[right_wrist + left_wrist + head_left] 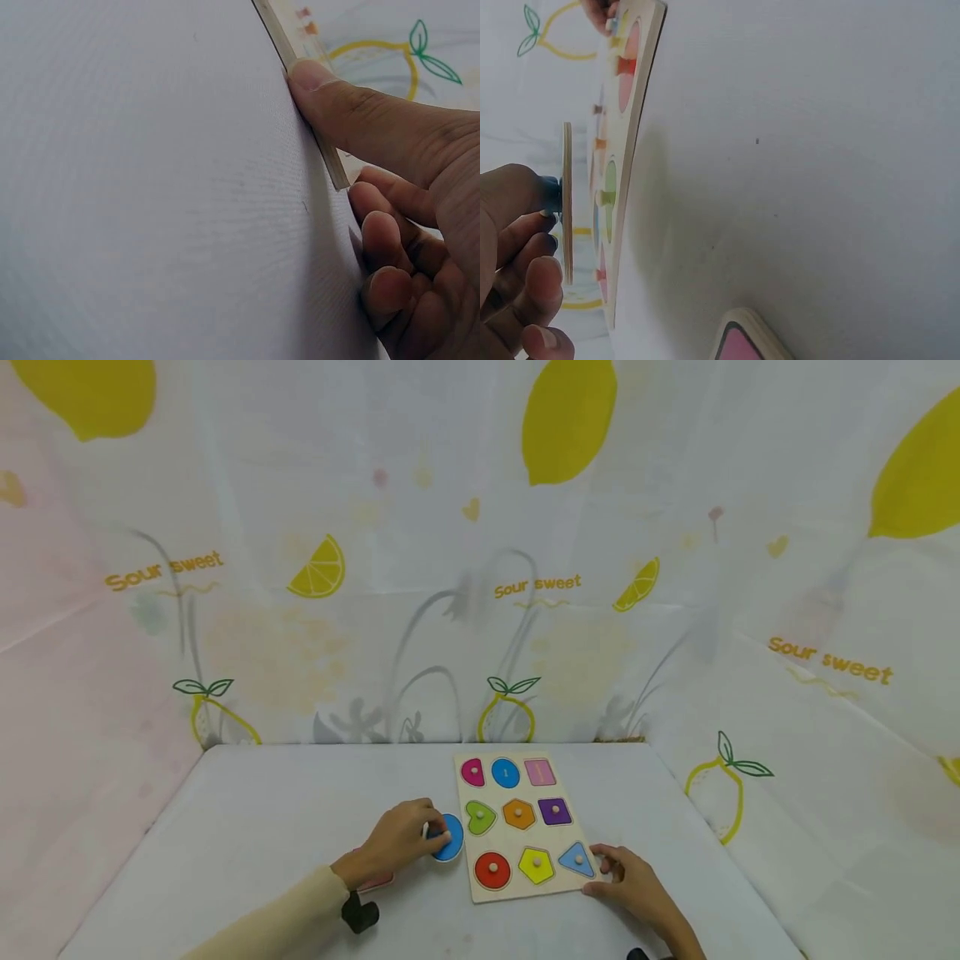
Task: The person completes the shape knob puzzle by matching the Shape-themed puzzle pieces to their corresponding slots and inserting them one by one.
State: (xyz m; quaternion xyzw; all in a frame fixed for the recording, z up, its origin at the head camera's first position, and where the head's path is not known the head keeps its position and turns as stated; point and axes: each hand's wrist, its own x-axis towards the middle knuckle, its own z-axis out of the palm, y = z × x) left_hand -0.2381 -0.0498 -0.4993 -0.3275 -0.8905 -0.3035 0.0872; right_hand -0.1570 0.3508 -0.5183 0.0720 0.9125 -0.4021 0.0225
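Note:
My left hand [405, 833] pinches the knob of a blue round puzzle piece [454, 838], just left of the wooden puzzle board [501, 837]. In the left wrist view the round piece [568, 202] stands edge-on, raised off the table. The board's blue round recess [506, 773] and pink square recess [540, 772] have no knobbed piece in them; knobs stand on its other shapes. With thumb and fingers, my right hand [636, 883] holds the board's near right corner. The right wrist view has the thumb [322, 86] against the board's edge.
A pink puzzle piece [739, 346] lies on the white table [262, 827], partly hidden under my left wrist in the head view. A lemon-printed curtain [420, 652] encloses the back and sides of the table.

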